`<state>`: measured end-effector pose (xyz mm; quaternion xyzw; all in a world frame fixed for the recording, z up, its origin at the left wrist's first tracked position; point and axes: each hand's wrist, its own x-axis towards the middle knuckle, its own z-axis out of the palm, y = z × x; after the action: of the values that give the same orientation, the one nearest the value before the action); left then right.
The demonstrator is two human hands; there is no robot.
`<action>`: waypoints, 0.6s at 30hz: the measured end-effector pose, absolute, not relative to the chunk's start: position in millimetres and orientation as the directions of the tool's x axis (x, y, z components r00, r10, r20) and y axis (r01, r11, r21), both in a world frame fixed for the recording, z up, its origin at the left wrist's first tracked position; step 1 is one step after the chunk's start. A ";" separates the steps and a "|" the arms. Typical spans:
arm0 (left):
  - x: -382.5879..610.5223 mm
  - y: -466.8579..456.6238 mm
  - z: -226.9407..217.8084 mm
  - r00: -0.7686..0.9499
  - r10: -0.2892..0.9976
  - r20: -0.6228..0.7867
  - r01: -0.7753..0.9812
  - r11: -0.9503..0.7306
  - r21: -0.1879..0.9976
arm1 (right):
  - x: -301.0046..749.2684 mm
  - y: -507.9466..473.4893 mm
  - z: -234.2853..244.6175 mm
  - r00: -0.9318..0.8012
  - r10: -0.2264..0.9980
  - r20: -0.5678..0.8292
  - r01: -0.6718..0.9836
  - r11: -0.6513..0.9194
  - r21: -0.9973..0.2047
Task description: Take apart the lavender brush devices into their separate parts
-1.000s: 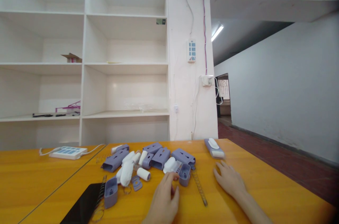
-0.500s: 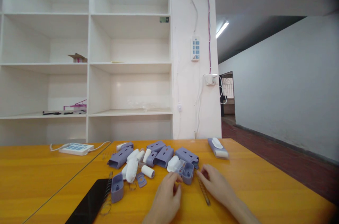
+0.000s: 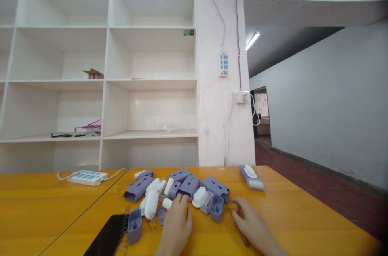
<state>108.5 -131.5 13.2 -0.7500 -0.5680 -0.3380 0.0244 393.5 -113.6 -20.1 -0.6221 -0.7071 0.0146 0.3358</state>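
A heap of lavender plastic housings [image 3: 189, 185] and white rollers [image 3: 151, 203] lies on the orange table [image 3: 303, 215]. My left hand [image 3: 176, 223] rests on the table with fingers extended over a small white roller [image 3: 166, 203] at the heap's front. My right hand [image 3: 253, 225] lies flat, fingers apart, its fingertips on a long metal spring [image 3: 235, 211] just right of a lavender cap [image 3: 217, 208]. An assembled lavender and white device [image 3: 251, 177] sits apart at the back right.
A black tablet [image 3: 106, 240] and another lavender housing [image 3: 134, 225] lie at the front left. A white power strip [image 3: 87, 177] sits on the table's back left. White shelving [image 3: 103, 82] stands behind. The table edge runs along the right.
My left hand has slid left from the lavender cap to the small white roller. My right hand has come in from the right onto the spring. The view has tilted slightly.
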 end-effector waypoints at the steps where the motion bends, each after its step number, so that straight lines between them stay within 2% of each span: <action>1: 104.5 -128.6 13.0 0.112 0.835 0.539 0.885 -0.330 0.328 | 395.8 -112.1 -20.9 0.001 0.887 0.462 0.875 0.223 -0.431; 10: 98.9 -122.5 11.4 0.063 0.838 0.541 0.938 -0.235 0.255 | 408.4 -111.7 -20.9 0.030 0.863 0.504 0.933 0.157 -0.325; 18: 94.2 -121.9 3.3 -0.079 0.886 0.457 0.982 -0.010 0.190 | 400.1 -114.4 -20.5 0.040 0.869 0.493 0.947 0.124 -0.295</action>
<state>94.2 -121.9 3.3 -0.6708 -0.6962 -0.2345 0.1021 400.1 -114.4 -20.5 -0.6585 -0.6898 -0.0664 0.2937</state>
